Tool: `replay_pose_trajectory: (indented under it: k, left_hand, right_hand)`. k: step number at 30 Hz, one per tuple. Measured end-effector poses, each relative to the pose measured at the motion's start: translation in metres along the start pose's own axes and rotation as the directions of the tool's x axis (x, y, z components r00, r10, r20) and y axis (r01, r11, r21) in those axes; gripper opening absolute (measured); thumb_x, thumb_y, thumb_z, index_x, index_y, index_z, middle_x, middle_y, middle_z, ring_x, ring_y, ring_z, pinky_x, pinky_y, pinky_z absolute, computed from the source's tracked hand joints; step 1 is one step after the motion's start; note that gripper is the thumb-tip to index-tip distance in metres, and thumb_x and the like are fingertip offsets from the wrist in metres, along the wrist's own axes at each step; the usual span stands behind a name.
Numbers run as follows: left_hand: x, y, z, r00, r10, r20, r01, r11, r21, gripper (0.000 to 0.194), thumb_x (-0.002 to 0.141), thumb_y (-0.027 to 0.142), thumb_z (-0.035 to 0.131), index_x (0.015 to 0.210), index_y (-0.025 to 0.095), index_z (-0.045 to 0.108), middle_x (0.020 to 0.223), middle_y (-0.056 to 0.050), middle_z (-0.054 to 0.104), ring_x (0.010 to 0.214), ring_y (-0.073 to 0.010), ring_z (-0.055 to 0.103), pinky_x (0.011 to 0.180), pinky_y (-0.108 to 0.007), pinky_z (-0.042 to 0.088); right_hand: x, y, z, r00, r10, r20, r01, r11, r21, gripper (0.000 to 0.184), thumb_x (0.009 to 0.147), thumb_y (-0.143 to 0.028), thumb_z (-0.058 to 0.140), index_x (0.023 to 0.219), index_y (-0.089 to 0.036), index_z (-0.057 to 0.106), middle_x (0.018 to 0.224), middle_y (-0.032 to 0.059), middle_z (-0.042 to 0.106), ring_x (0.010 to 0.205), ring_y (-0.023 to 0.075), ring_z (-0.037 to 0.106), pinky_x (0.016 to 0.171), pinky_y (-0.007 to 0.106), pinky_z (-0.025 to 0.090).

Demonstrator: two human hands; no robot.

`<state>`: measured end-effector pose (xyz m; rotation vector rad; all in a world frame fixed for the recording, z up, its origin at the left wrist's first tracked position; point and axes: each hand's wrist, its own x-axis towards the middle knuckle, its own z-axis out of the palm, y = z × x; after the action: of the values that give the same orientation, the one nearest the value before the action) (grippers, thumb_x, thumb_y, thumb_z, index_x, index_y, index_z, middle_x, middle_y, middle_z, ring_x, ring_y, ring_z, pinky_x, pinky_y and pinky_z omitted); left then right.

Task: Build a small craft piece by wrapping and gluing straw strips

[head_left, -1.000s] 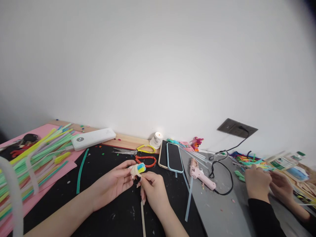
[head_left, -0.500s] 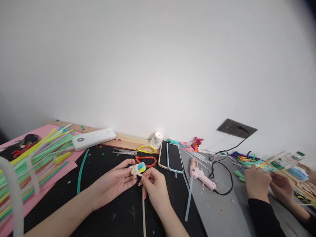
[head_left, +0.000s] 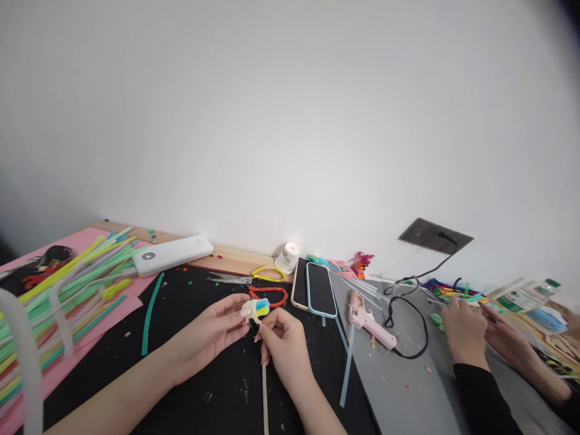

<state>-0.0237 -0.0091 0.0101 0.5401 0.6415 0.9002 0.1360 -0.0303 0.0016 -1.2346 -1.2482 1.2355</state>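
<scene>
Between the fingers of my left hand [head_left: 206, 335] is a small pipe-cleaner bundle [head_left: 261, 307], blue and yellow at its end, with cream coils wound around it. My right hand [head_left: 287, 347] is closed in a pinch on the cream pipe cleaner [head_left: 265, 402] just below the coils. Its long tail hangs down toward the front edge of the picture. Right behind the bundle lie scissors [head_left: 268, 296] with one red and one yellow handle loop. The fingertips partly cover the bundle's left end.
Many pipe cleaners [head_left: 81, 290] lie on pink paper at left, with a white power bank [head_left: 174, 255] alongside. A teal pipe cleaner [head_left: 149, 317], paper cup [head_left: 287, 258], phone [head_left: 321, 290] and corded pink glue gun [head_left: 369, 323] surround my hands. A co-worker's hands [head_left: 466, 332] work at right.
My left fingers have shifted on the bundle, and its coils now face differently. My right hand moved slightly right with the cream tail. The co-worker's hands moved a little left.
</scene>
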Motion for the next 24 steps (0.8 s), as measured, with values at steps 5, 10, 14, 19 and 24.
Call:
replay_pose_trajectory:
  k: [5,10,14,19,24]
  left_hand:
    - [0.0023,-0.0021,-0.0015,1.0,0.021,-0.02,-0.019,0.997,0.075,0.02,0.074,0.019,0.072,0.094,0.022,0.068,0.091,0.001,0.067,0.074,-0.0071,0.061,0.076,-0.017,0.053]
    - [0.0011,-0.0034,0.0008,0.999,0.029,-0.03,-0.024,0.99,0.138,0.017,0.077,0.022,0.07,0.094,0.021,0.067,0.081,0.001,0.065,0.07,-0.0072,0.059,0.074,-0.02,0.053]
    - [0.0,-0.0026,0.0049,0.999,0.011,-0.048,-0.004,0.988,0.152,0.013,0.078,0.025,0.069,0.089,0.02,0.066,0.076,0.002,0.064,0.067,-0.0071,0.058,0.071,-0.021,0.053]
    - [0.0014,-0.0036,0.0034,1.0,-0.001,-0.031,0.006,0.989,0.15,0.014,0.078,0.026,0.069,0.09,0.02,0.066,0.077,0.001,0.065,0.068,-0.0075,0.059,0.071,-0.021,0.053]
    - [0.0034,-0.0069,-0.0021,0.999,-0.035,-0.017,0.037,0.989,0.142,0.016,0.078,0.031,0.069,0.089,0.019,0.067,0.075,0.001,0.067,0.067,-0.0084,0.06,0.069,-0.021,0.052]
  right_hand:
    - [0.0008,-0.001,0.0002,1.0,0.006,-0.007,-0.006,1.0,-0.001,0.015,0.072,-0.018,0.056,0.059,-0.018,0.049,0.037,-0.0099,0.044,0.025,0.0055,0.04,0.027,0.014,0.031]
    - [-0.0004,0.0005,-0.0007,1.0,0.016,-0.016,-0.016,1.0,-0.012,0.016,0.072,-0.018,0.057,0.058,-0.018,0.05,0.036,-0.0095,0.044,0.025,0.006,0.04,0.027,0.014,0.03]
    - [-0.0002,0.002,-0.0009,1.0,0.018,-0.024,-0.018,1.0,-0.012,0.016,0.072,-0.019,0.059,0.059,-0.018,0.05,0.04,-0.0081,0.048,0.026,0.0059,0.04,0.026,0.015,0.029]
    - [0.0017,0.0015,-0.0011,0.999,0.025,-0.025,-0.025,1.0,-0.005,0.018,0.071,-0.022,0.062,0.058,-0.017,0.05,0.042,-0.0074,0.05,0.026,0.0051,0.039,0.026,0.015,0.028]
    - [0.001,0.0009,-0.0008,0.999,0.044,-0.01,-0.043,0.999,0.01,0.019,0.07,-0.024,0.064,0.06,-0.017,0.05,0.044,-0.0069,0.052,0.025,0.0052,0.039,0.025,0.015,0.027]
